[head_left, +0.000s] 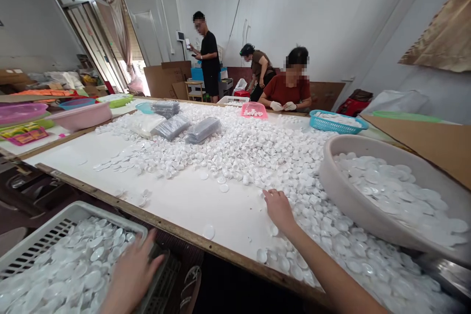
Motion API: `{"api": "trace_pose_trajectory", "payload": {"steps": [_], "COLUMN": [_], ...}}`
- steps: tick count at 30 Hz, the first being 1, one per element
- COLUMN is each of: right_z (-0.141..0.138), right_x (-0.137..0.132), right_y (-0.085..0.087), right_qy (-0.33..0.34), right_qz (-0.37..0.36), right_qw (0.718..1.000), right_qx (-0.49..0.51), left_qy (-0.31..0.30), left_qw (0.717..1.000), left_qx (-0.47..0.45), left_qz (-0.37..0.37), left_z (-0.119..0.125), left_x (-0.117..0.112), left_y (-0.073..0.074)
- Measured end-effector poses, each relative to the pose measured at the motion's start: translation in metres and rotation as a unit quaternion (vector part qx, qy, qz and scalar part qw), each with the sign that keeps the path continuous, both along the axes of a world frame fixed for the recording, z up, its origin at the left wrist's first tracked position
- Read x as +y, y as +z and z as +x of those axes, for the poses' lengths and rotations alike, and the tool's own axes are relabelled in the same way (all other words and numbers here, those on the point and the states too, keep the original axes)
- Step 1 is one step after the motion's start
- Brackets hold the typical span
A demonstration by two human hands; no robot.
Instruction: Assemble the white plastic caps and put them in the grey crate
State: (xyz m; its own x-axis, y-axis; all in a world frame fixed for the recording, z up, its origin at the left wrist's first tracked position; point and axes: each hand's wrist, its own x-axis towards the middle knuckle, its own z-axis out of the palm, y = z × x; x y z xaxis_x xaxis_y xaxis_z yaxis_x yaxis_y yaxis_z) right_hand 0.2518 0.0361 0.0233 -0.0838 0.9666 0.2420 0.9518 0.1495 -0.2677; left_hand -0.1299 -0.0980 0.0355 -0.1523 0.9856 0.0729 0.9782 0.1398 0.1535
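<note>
My left hand point(133, 264) is over the near right corner of a white slatted basket point(142, 228), with its fingers and thumb spread and nothing visible in them. Small clear-white plastic caps point(86, 260) heap inside that basket. On the table, my right hand point(279, 210) reaches to the edge of a wide pile of small white plastic caps point(265, 149). Its fingers are stretched out and apart, the tips close to the pile; whether they touch it I cannot tell. Near the table's front edge lies a single flat white disc point(208, 232).
A large beige tub point(331, 186) of white discs stands at right. Clear plastic bundles point(203, 130) lie on the pile. Pink point(253, 109) and blue baskets point(338, 122) line the far side, where a gloved person point(287, 91) sits. The table has a raised wooden edge point(176, 233).
</note>
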Motion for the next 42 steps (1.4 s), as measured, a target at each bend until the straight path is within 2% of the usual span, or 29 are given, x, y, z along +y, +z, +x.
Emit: {"api": "trace_pose_trajectory", "payload": {"steps": [2, 3, 5, 6, 8, 10, 13, 16, 18, 19, 21, 23, 25, 28, 30, 32, 36, 39, 42], "right_z": [-0.007, -0.011, -0.018, -0.022, -0.028, -0.035, -0.049, -0.055, -0.050, -0.046, -0.037, -0.031, -0.032, -0.041, -0.046, -0.048, -0.044, -0.042, -0.043], "right_x": [0.015, 0.019, 0.020, 0.017, 0.005, -0.012, -0.038, -0.054, -0.056, -0.056, -0.052, -0.047, -0.042, -0.037, -0.034, -0.032, -0.023, -0.016, -0.011], "right_y": [-0.008, -0.009, -0.008, -0.006, -0.003, -0.004, -0.012, -0.017, -0.014, -0.012, -0.005, -0.002, -0.003, -0.014, -0.021, -0.025, -0.022, -0.018, -0.018], "right_qy": [-0.041, -0.049, -0.049, -0.047, -0.027, 0.028, 0.113, 0.115, 0.117, 0.119, 0.107, 0.073, 0.035, -0.004, -0.014, -0.021, -0.040, -0.043, -0.053], "right_qz": [-0.007, -0.012, -0.013, -0.008, -0.002, -0.020, -0.064, -0.087, -0.099, -0.103, -0.115, -0.165, -0.261, -0.386, -0.416, -0.429, -0.480, -0.514, -0.524], "right_qw": [0.998, 0.997, 0.996, 0.996, 0.998, 0.999, 0.983, 0.975, 0.969, 0.966, 0.955, 0.931, 0.882, 0.787, 0.753, 0.737, 0.707, 0.695, 0.688], "right_qx": [-0.055, -0.066, -0.069, -0.070, -0.051, 0.014, 0.130, 0.170, 0.191, 0.207, 0.251, 0.316, 0.392, 0.481, 0.510, 0.522, 0.518, 0.501, 0.499], "left_qy": [-0.146, -0.180, -0.156, -0.131, -0.093, -0.100, -0.130, -0.126, -0.101, -0.090, -0.091, -0.133, -0.171, -0.160, -0.131, -0.105, -0.085, -0.088, -0.077], "left_qw": [0.987, 0.978, 0.980, 0.985, 0.992, 0.993, 0.987, 0.985, 0.974, 0.960, 0.914, 0.870, 0.841, 0.836, 0.842, 0.833, 0.782, 0.767, 0.756], "left_qx": [-0.066, -0.096, -0.108, -0.094, -0.058, -0.053, -0.090, -0.120, -0.204, -0.266, -0.395, -0.473, -0.501, -0.485, -0.471, -0.472, -0.485, -0.482, -0.484], "left_qz": [-0.033, -0.044, -0.063, -0.067, -0.057, -0.038, -0.019, -0.008, -0.003, -0.002, -0.010, -0.044, -0.109, -0.200, -0.228, -0.270, -0.383, -0.415, -0.434], "left_z": [0.067, 0.098, 0.147, 0.163, 0.181, 0.184, 0.174, 0.156, 0.144, 0.139, 0.136, 0.141, 0.153, 0.172, 0.180, 0.183, 0.181, 0.182, 0.186], "left_x": [0.047, 0.070, 0.110, 0.125, 0.143, 0.147, 0.143, 0.141, 0.139, 0.138, 0.133, 0.127, 0.121, 0.115, 0.115, 0.117, 0.128, 0.137, 0.142], "left_y": [0.004, 0.004, 0.002, -0.001, -0.011, -0.022, -0.034, -0.036, -0.032, -0.029, -0.024, -0.021, -0.022, -0.032, -0.040, -0.043, -0.036, -0.029, -0.031]}}
